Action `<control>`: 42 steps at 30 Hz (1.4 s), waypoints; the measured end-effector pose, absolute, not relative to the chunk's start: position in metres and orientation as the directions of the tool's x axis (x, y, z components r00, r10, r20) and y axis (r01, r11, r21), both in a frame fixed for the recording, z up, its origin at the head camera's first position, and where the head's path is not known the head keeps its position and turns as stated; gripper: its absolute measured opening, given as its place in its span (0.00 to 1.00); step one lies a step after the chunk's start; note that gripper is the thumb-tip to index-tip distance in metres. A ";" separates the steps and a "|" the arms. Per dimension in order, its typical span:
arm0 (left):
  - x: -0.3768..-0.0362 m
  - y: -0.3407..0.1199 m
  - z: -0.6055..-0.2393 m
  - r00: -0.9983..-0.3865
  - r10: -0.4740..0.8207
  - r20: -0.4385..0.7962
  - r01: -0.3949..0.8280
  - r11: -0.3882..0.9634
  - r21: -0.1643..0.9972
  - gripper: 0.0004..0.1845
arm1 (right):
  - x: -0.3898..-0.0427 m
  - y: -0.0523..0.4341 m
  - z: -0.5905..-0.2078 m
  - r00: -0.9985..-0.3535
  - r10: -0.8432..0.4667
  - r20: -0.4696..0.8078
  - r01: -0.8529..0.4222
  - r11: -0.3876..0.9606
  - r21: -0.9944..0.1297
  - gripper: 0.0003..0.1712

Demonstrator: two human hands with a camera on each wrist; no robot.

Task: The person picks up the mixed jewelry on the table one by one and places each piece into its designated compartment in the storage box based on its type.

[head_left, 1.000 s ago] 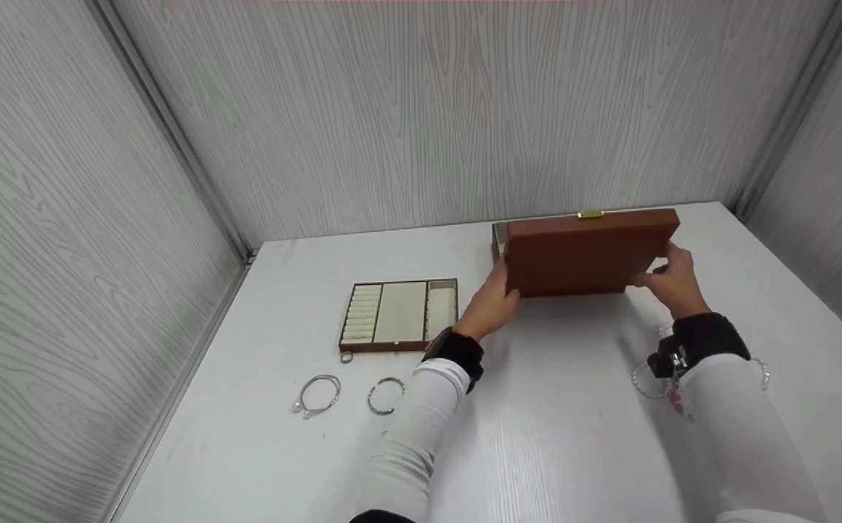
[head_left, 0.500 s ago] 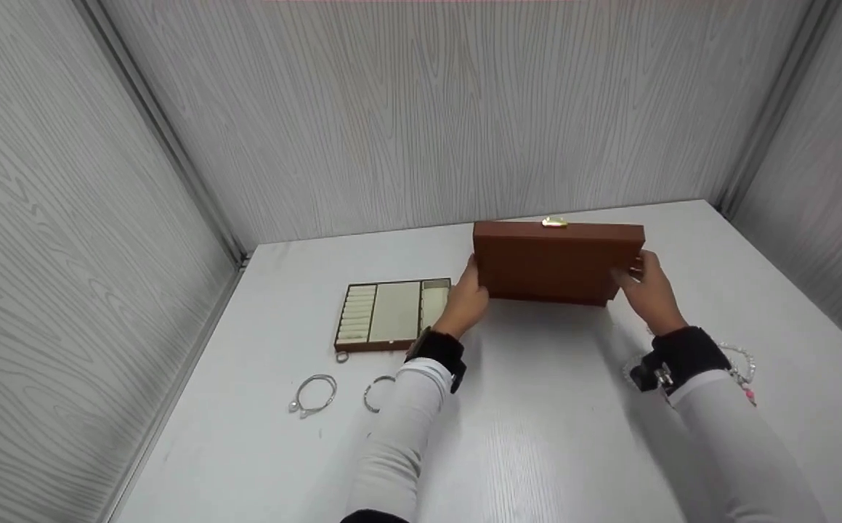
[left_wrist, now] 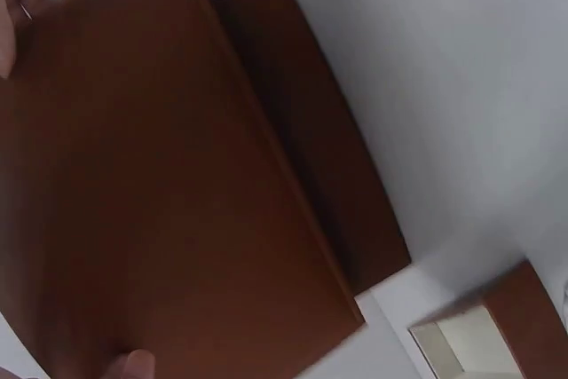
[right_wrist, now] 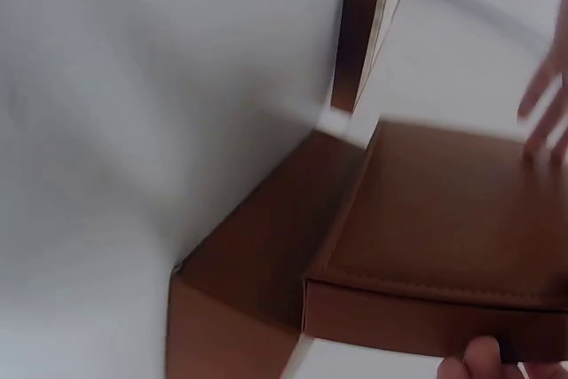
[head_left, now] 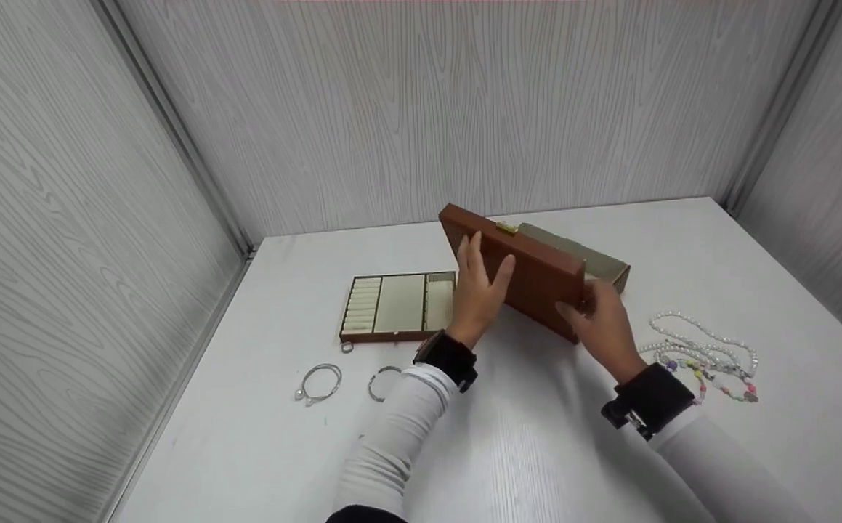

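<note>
A brown jewelry box stands tilted lid-up near the back of the table, its lid (head_left: 540, 294) raised and its pale-lined base (head_left: 569, 247) behind. My left hand (head_left: 479, 298) touches the lid's outer face with its fingers and thumb extended. At the lid's right edge, my right hand (head_left: 602, 323) grips with curled fingers. The right wrist view has my right fingertips (right_wrist: 484, 357) on the lid's side (right_wrist: 399, 312), while left-hand fingers rest on its broad face. In the left wrist view, the lid (left_wrist: 169, 175) fills much of the picture. Most of the box's inside is hidden.
A shallow jewelry tray (head_left: 391, 337) with ring rolls lies left of the box. In front of it are a ring (head_left: 347, 347), a cable-like bracelet (head_left: 306, 378) and a bangle (head_left: 372, 386). Pearl strands and colored beads (head_left: 711, 334) lie at right.
The box has shifted left and turned, its right side now nearer me. My left hand has gone from gripping the lid's left edge to straight fingers on its face; my right hand keeps its grip.
</note>
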State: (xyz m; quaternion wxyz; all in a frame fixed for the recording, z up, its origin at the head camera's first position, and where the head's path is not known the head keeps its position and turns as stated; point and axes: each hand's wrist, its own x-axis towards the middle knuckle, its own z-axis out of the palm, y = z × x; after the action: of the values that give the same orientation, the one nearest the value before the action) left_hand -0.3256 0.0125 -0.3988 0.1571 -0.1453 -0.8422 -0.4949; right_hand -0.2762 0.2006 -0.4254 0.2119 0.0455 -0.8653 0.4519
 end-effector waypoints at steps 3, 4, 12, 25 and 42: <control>-0.321 0.016 -0.398 -0.905 0.105 0.413 0.414 0.448 0.792 0.59 | -0.268 0.183 -0.427 -0.900 0.054 0.433 -0.329 0.567 -0.755 0.26; -0.320 0.016 -0.398 -0.904 0.105 0.415 0.415 0.451 0.790 0.62 | -0.266 0.179 -0.428 -0.896 0.018 0.443 -0.356 0.568 -0.742 0.29; -0.319 0.025 -0.404 -0.906 0.083 0.415 0.402 0.478 0.781 0.65 | -0.271 0.197 -0.431 -0.890 -0.170 0.422 -0.394 0.752 -0.528 0.31; -0.343 0.002 -0.405 -0.937 0.212 0.278 0.348 0.482 0.804 0.60 | -0.292 0.240 -0.458 -0.963 -0.151 0.223 -0.176 0.980 -0.095 0.27; -0.348 -0.017 -0.414 -0.990 0.028 0.142 0.111 0.779 0.618 0.31 | -0.262 0.178 -0.457 -0.893 -0.289 0.345 -0.330 0.942 -0.063 0.25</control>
State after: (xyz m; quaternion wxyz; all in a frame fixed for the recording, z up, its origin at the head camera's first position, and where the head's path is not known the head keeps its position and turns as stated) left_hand -0.3479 -0.0169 -0.4139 0.0623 -0.0370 -0.9410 -0.3306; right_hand -0.2624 0.1780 -0.4574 0.1678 0.1593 -0.9710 0.0601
